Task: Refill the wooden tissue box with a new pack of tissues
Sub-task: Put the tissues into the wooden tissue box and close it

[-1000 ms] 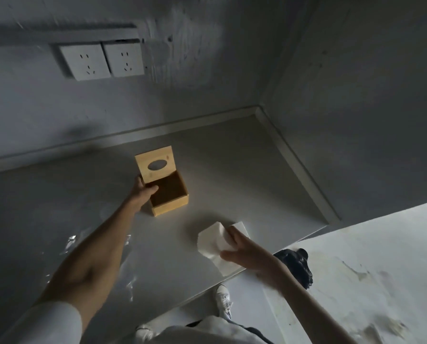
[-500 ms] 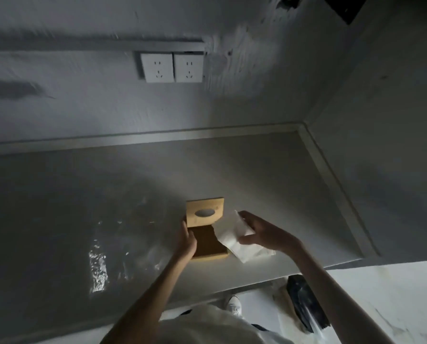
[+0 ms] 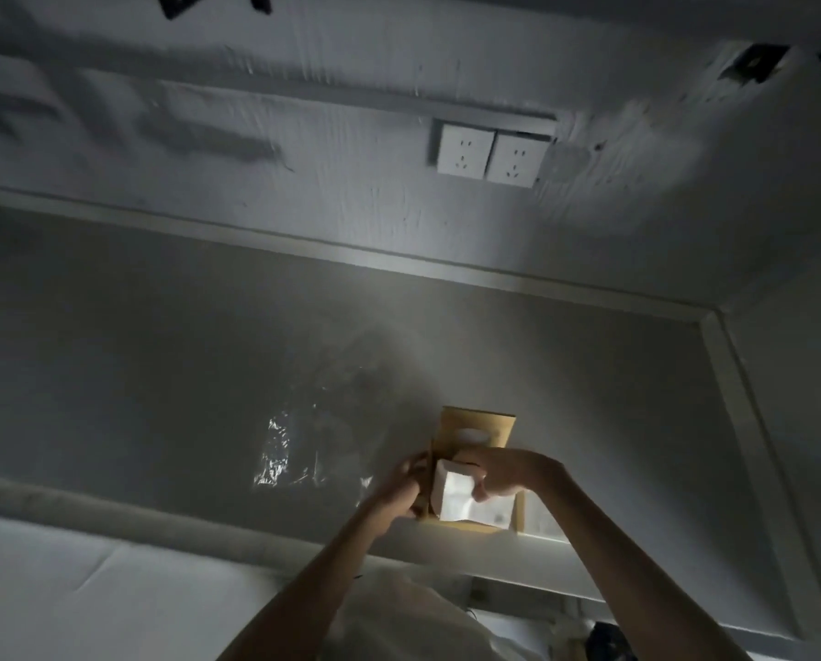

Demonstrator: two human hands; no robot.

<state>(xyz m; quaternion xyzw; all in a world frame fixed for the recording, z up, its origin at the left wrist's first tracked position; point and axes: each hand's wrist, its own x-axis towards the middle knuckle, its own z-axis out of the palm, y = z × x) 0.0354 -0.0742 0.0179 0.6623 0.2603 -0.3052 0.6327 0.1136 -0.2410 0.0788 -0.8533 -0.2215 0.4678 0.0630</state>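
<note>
The wooden tissue box (image 3: 518, 515) stands near the front edge of the grey counter, its lid (image 3: 478, 429) with the oval hole tipped up at the back. A white pack of tissues (image 3: 456, 496) sits in the box's open top. My right hand (image 3: 499, 472) lies on the pack from above, fingers gripping its far edge. My left hand (image 3: 401, 486) clasps the box's left wall. The box's inside is hidden under the pack.
A crumpled clear plastic wrapper (image 3: 280, 453) lies on the counter (image 3: 160, 374) left of the box. Two white wall sockets (image 3: 489, 157) sit on the back wall. A side wall closes the counter on the right. A dark object (image 3: 604, 639) lies on the floor below.
My right hand has carried the tissue pack from beside the box over and into its open top. My left hand stays on the box's left side. The camera has tilted upward.
</note>
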